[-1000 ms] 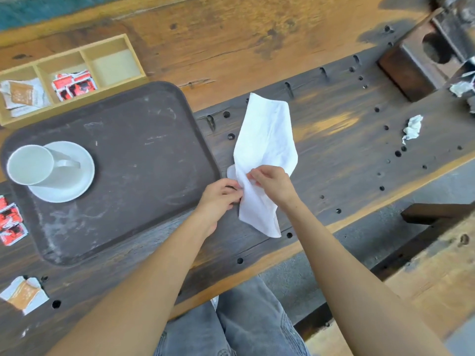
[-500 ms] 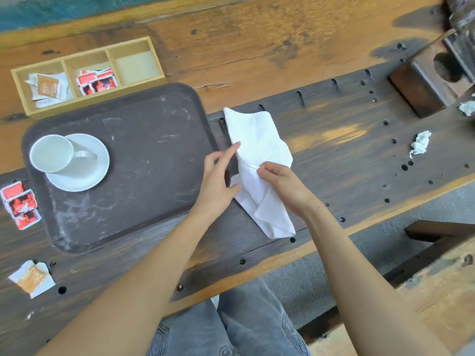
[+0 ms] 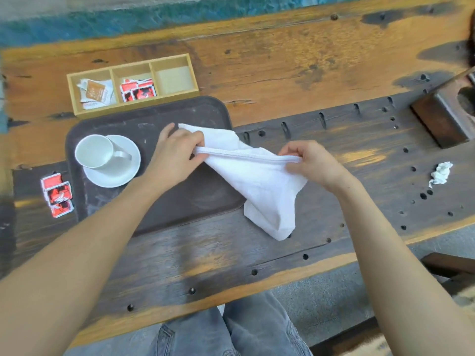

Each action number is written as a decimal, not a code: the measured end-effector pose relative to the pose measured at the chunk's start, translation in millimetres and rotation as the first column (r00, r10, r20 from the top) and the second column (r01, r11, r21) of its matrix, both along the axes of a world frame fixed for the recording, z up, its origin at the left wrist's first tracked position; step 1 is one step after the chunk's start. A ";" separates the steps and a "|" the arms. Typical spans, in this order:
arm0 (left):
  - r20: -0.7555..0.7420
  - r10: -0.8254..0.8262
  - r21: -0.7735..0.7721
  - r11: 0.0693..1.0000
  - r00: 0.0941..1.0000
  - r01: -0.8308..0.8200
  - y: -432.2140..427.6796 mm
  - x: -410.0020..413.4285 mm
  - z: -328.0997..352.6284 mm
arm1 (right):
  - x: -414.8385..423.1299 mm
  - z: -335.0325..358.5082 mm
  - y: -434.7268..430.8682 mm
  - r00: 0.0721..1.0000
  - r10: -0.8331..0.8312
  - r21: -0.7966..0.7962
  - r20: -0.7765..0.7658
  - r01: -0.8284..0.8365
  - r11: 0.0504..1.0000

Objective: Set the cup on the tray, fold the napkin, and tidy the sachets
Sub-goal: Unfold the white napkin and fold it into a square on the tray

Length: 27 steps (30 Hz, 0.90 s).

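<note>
A white cloth napkin (image 3: 259,183) is lifted and stretched between my hands, its lower end drooping onto the bench beside the tray. My left hand (image 3: 177,155) pinches its left end over the dark brown tray (image 3: 185,201). My right hand (image 3: 312,163) pinches the hemmed edge further right. A white cup (image 3: 95,151) stands on a white saucer (image 3: 120,173) at the tray's left. Red sachets (image 3: 57,196) lie on the bench left of the tray. A wooden organiser (image 3: 132,84) behind the tray holds brown-and-white sachets (image 3: 95,92) and red sachets (image 3: 138,89).
The organiser's right compartment (image 3: 174,79) holds nothing. A crumpled white tissue (image 3: 440,173) lies at the right of the holed wooden bench (image 3: 334,201). A dark wooden block (image 3: 444,116) stands at the far right. The bench's front edge runs above my lap.
Both hands have raised the napkin and drawn it out sideways; my left hand moved left over the tray with one end. The view shifted, so the brown sachet at the lower left is out of sight.
</note>
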<state>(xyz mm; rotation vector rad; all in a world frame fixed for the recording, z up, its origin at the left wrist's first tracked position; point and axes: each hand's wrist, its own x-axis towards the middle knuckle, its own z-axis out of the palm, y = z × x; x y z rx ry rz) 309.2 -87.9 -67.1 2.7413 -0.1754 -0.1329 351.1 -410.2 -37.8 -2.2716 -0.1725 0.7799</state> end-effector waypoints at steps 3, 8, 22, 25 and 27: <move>0.009 0.053 0.047 0.997 0.999 -0.053 21.6 -4.8 5.1 | 21.9 16.5 20.0 0.971 -0.067 -0.037 0.229 0.077 0.996; 0.040 0.139 0.057 0.988 0.990 -0.141 52.8 -9.9 22.9 | 59.9 43.2 49.1 0.884 -0.219 0.098 0.412 0.196 0.976; 0.198 0.540 -0.128 0.841 0.818 -0.525 136.2 15.8 107.9 | 137.1 108.7 78.3 0.759 -0.533 0.435 0.375 0.364 0.824; 0.253 0.592 -0.221 0.805 0.765 -0.550 148.5 20.1 121.7 | 149.3 112.7 72.7 0.755 -0.582 0.548 0.300 0.363 0.754; 0.260 0.613 -0.308 0.785 0.746 -0.538 156.8 21.1 131.7 | 153.8 115.6 66.7 0.762 -0.583 0.602 0.281 0.332 0.726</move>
